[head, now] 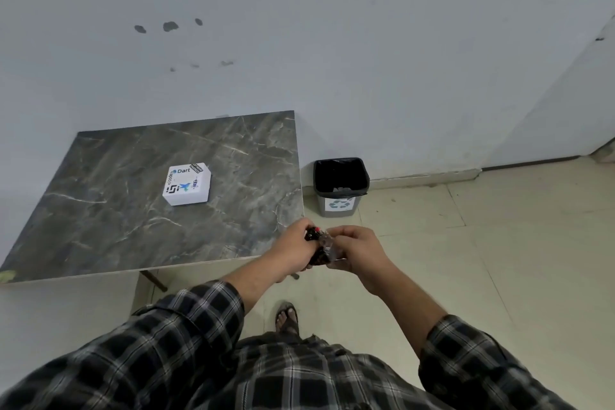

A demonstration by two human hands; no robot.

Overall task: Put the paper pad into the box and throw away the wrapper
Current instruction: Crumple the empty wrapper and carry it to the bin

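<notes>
A small dark paper pad (315, 245) with red and black print is held between both hands just past the table's near right corner. My left hand (293, 248) grips its left side. My right hand (352, 251) pinches the clear plastic wrapper (329, 243) on its right side. A white square box (187, 184) with stickers on its lid sits shut near the middle of the dark marble table (100, 210). Most of the pad is hidden by my fingers.
A small grey bin (341, 186) with a black liner and a recycling label stands on the tiled floor right of the table, against the wall. My sandalled foot (287, 318) is below the hands. A table leg (154, 280) shows under the near edge.
</notes>
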